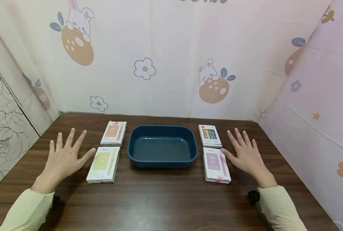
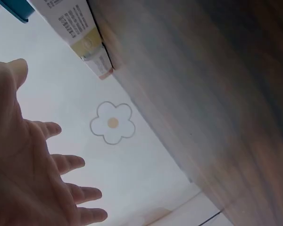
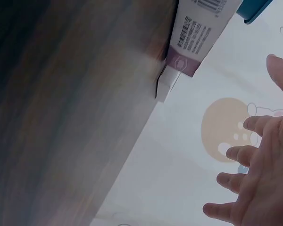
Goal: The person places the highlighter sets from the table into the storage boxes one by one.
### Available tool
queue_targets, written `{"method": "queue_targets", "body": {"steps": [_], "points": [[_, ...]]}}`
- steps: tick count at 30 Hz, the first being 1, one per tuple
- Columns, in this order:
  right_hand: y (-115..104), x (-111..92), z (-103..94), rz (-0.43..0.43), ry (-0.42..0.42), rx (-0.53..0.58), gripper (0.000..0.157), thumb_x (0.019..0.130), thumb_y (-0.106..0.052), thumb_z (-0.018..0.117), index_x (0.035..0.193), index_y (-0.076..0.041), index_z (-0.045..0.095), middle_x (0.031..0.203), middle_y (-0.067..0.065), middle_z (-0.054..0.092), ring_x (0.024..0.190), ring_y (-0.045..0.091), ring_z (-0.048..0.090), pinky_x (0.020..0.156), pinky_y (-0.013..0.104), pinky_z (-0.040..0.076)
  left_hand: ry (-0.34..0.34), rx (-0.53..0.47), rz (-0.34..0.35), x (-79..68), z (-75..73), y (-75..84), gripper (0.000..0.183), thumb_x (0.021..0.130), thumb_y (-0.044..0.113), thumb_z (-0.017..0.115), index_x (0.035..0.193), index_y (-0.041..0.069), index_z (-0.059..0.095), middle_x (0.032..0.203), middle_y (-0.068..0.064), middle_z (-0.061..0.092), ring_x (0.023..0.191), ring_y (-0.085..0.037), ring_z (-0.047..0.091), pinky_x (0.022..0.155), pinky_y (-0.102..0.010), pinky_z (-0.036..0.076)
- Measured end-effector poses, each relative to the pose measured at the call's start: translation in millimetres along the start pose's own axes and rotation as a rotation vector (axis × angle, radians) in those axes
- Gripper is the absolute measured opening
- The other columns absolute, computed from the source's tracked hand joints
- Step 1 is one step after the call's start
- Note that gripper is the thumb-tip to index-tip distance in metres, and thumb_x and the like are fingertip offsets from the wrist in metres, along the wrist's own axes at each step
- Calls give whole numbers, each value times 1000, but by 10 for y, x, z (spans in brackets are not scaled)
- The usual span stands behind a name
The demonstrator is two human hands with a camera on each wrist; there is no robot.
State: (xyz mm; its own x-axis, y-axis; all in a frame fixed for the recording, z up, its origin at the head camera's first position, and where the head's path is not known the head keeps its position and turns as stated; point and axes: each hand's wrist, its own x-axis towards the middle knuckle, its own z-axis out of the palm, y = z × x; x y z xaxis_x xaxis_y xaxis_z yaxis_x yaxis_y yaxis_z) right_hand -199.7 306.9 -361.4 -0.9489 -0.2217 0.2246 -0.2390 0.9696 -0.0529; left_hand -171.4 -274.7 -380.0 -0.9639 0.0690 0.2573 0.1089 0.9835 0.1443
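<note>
My left hand (image 1: pixel 63 158) is spread palm down at the left, its thumb tip beside a white box with a yellow-green label (image 1: pixel 102 164). Behind that box lies another white box with an orange label (image 1: pixel 113 133). On the right, my right hand (image 1: pixel 247 157) has its fingers spread too, the thumb tip at the edge of a purple-labelled white box (image 1: pixel 216 164). A box picturing coloured sticks (image 1: pixel 210 136) lies just behind it. Between the two pairs stands a dark blue rectangular basin (image 1: pixel 163 164) with nothing in it. Both hands hold nothing; the wrist views show their palms and straight fingers.
The brown wooden table (image 1: pixel 148 199) carries everything. A pale curtain (image 1: pixel 171 89) with rabbits and flowers hangs along its back edge, and more patterned cloth (image 1: pixel 318 128) drops at the right side. Dark bands sit at both cuffs.
</note>
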Motion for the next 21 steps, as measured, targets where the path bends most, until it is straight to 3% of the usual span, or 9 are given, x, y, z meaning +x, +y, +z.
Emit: {"method": "queue_targets", "body": {"steps": [21], "points": [[-294, 73, 41, -88, -71, -16, 78, 86, -57, 47, 146, -14, 23, 150, 19, 20, 135, 44, 18, 102, 66, 17, 71, -6, 165, 141, -2, 443, 73, 87, 55, 47, 146, 23, 20, 146, -21, 27, 127, -53, 25, 98, -67, 18]]}}
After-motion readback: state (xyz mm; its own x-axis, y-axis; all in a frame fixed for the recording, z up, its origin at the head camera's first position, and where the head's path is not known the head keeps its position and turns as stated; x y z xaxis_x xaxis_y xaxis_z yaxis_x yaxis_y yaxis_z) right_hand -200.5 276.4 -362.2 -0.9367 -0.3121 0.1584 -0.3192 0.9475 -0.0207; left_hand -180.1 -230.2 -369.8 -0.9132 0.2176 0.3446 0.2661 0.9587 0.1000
